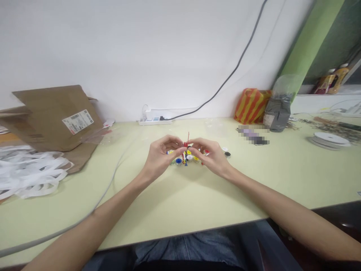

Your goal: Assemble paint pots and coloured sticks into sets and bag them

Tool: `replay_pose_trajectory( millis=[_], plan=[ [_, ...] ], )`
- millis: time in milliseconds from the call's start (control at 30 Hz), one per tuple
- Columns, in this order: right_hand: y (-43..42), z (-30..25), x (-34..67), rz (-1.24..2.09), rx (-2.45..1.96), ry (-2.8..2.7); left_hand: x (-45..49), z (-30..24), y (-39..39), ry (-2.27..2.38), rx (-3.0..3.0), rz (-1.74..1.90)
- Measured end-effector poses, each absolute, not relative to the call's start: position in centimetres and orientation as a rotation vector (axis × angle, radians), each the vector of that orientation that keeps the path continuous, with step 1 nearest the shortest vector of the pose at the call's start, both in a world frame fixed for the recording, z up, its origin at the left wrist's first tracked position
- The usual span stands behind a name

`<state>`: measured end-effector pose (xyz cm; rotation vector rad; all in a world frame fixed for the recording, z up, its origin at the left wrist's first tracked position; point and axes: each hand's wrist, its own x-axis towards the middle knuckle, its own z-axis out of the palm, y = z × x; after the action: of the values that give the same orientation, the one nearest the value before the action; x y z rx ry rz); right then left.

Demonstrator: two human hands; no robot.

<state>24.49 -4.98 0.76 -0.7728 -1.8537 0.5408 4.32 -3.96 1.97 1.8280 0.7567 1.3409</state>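
My left hand (161, 155) and my right hand (210, 155) meet above the middle of the pale green table (180, 203). Both pinch a small red piece with a thin red stick (187, 140) pointing up between the fingertips. Under and between the hands lies a cluster of small coloured parts (186, 158): blue, white, yellow and red caps or beads. A white cap (225, 149) and a black cap (227, 154) lie just right of my right hand.
A brown cardboard box (53, 116) and a heap of white strips (31, 169) lie at the left. A grey cable (84, 214) crosses the table's left. A power strip (154, 121) sits by the wall. A striped bag (251, 105), a grey pouch (278, 113) and a white spool (331, 138) stand at the right.
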Motion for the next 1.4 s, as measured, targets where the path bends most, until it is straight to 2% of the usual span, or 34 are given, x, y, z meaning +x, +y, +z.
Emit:
replay_pose_trajectory(
  millis=[167,533,867,1133,1400],
  plan=[
    [-4.7,0.8,24.5,0.657,-0.771,-1.748,4.4,1.7,-4.1,0.776,1.844,1.284],
    [-4.2,1.0,24.8,1.182,-0.699,-1.551,4.5,1.8,-4.2,0.712,1.812,1.142],
    [-4.8,1.4,24.6,1.177,-0.693,-1.644,4.5,2.2,-4.5,0.758,1.902,1.217],
    [-5.6,2.5,24.4,1.216,-0.690,-1.685,4.8,2.7,-4.8,0.709,1.934,1.076],
    [-5.5,2.3,24.6,1.385,-0.480,-1.700,4.7,3.2,-5.3,0.672,1.927,0.971]
  ],
)
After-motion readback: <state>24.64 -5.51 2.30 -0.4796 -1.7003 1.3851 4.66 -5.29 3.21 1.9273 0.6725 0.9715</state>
